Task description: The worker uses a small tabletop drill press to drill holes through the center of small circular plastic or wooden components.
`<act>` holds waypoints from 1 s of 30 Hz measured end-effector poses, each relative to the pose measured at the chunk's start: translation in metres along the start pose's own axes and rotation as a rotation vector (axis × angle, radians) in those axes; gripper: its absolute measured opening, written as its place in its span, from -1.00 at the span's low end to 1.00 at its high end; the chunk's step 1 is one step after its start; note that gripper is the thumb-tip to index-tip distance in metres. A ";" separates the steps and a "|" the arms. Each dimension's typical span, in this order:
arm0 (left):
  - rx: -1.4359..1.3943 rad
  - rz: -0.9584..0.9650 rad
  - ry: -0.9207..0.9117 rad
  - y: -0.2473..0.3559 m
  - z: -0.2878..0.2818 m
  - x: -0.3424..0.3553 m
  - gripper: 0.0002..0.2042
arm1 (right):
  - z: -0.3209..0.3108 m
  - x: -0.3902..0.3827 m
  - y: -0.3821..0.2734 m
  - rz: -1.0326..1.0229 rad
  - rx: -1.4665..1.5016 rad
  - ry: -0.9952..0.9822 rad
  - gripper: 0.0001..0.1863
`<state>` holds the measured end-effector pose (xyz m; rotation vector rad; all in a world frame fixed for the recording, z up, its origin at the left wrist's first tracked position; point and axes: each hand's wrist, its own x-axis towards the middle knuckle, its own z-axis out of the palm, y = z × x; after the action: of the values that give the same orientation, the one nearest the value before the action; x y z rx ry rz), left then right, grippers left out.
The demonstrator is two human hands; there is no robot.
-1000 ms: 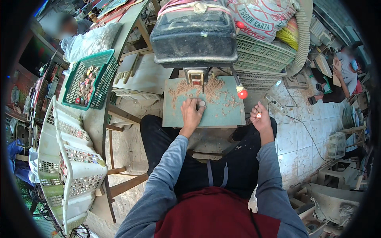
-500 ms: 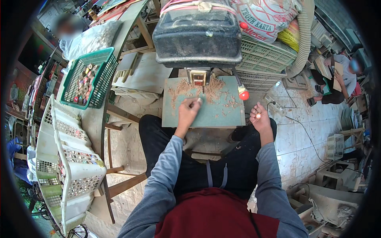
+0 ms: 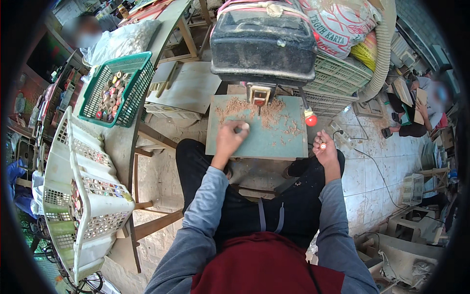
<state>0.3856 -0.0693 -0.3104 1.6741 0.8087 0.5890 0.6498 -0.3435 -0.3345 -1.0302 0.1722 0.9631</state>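
- The person sits facing a green work table (image 3: 274, 142), the landmark here; dark trousers and grey sleeves fill the space nearest the camera, below the table's near edge.
- The right hand (image 3: 327, 152) hangs just off the table's near right corner, fingers curled round a small pale piece with a red spot (image 3: 323, 146), pinched at the fingertips.
- The left hand (image 3: 230, 138) rests on the table's left half, fingers closed on a small round pale piece (image 3: 244, 127) that sits on the table top.
- Wood shavings (image 3: 267, 112) lie scattered over the table's far half, thickest near the middle.
- A red knob (image 3: 311, 119) stands at the table's right edge.
- A black machine (image 3: 264, 41) looms over the table's far edge, its small head (image 3: 258, 93) pointing down at the shavings.
- Left of the table, a green basket (image 3: 115, 88) holds coloured round pieces; nearer the camera on that side stands a white basket (image 3: 83, 196).
- Right of the table and beyond, another person sits on the tiled floor (image 3: 382, 166).
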 end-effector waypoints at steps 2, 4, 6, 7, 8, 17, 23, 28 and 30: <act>0.289 0.172 0.014 -0.001 0.018 -0.002 -0.71 | -0.001 -0.002 0.000 -0.005 -0.006 0.007 -0.74; 0.389 0.216 0.040 -0.005 0.030 0.004 -0.71 | 0.000 -0.004 0.000 -0.009 -0.013 0.016 -0.74; 0.511 0.231 0.068 -0.014 0.036 0.011 -0.70 | 0.003 -0.005 0.001 -0.015 -0.020 0.010 -0.73; 0.506 0.233 0.066 -0.015 0.039 0.015 -0.70 | 0.001 -0.005 0.000 -0.020 -0.022 0.013 -0.73; 0.529 0.271 0.099 -0.016 0.041 0.017 -0.69 | 0.000 -0.004 0.000 -0.016 -0.017 0.016 -0.73; 0.499 0.301 0.028 -0.010 0.045 0.044 -0.67 | 0.009 -0.011 0.000 -0.061 -0.041 0.021 -0.77; 0.481 0.328 0.053 -0.012 0.046 0.045 -0.67 | 0.053 -0.064 -0.018 -0.248 -0.042 -0.171 -0.74; 0.462 0.318 0.051 -0.011 0.042 0.046 -0.67 | 0.138 -0.108 -0.036 -0.509 -0.413 0.000 -0.65; 0.456 0.321 0.050 -0.009 0.043 0.044 -0.68 | 0.156 -0.115 -0.044 -0.574 -0.710 0.033 -0.62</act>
<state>0.4440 -0.0610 -0.3315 2.2408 0.7507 0.7041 0.5676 -0.2964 -0.1605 -1.6272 -0.4557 0.4707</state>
